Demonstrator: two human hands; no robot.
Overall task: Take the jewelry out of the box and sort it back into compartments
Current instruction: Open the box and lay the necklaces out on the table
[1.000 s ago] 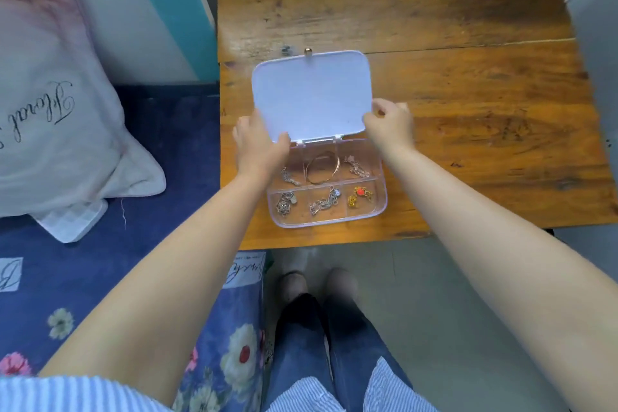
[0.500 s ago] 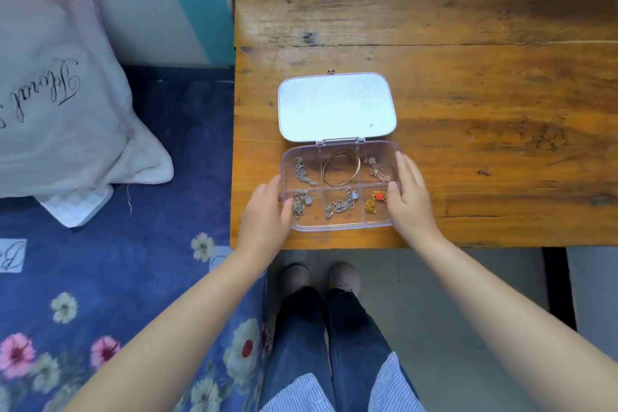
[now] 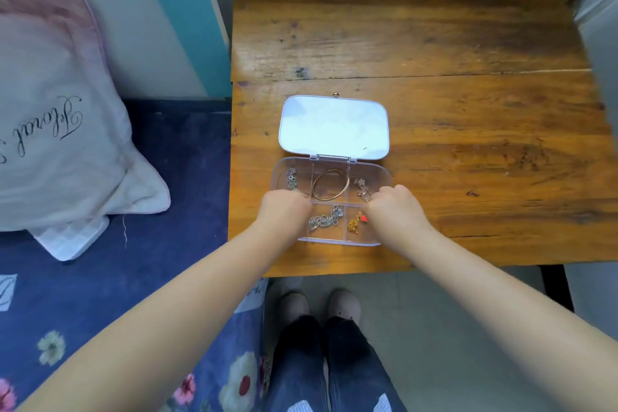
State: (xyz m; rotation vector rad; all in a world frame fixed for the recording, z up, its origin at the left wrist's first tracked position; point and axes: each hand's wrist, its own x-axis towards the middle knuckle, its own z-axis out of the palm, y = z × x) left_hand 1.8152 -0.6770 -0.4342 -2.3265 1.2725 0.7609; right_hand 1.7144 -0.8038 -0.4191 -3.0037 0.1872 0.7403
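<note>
A clear plastic jewelry box (image 3: pixel 385 174) lies open near the front edge of the wooden table (image 3: pixel 434 43), its white lid (image 3: pixel 334 125) folded back flat. Its compartments hold a silver chain (image 3: pixel 291 177), a gold bangle (image 3: pixel 331 184), a rose-coloured piece (image 3: pixel 362 188), a silver bracelet (image 3: pixel 324 219) and a gold piece with a red stone (image 3: pixel 357 221). My left hand (image 3: pixel 284 211) covers the lower-left compartment, fingers curled down into it. Over the box's right side, my right hand (image 3: pixel 393 207) has its fingers curled down by the rose-coloured piece. What the fingers touch is hidden.
A bed with a blue floral cover (image 3: pixel 100 278) and a white pillow (image 3: pixel 50 110) lies left of the table. My legs and shoes (image 3: pixel 317 304) stand on the pale floor below the table's front edge. A grey unit (image 3: pixel 598 27) borders the table's right.
Both hands left the lid after laying it flat, came down to the box's sides, and now reach over the compartments with fingers curled in. The box has stayed put.
</note>
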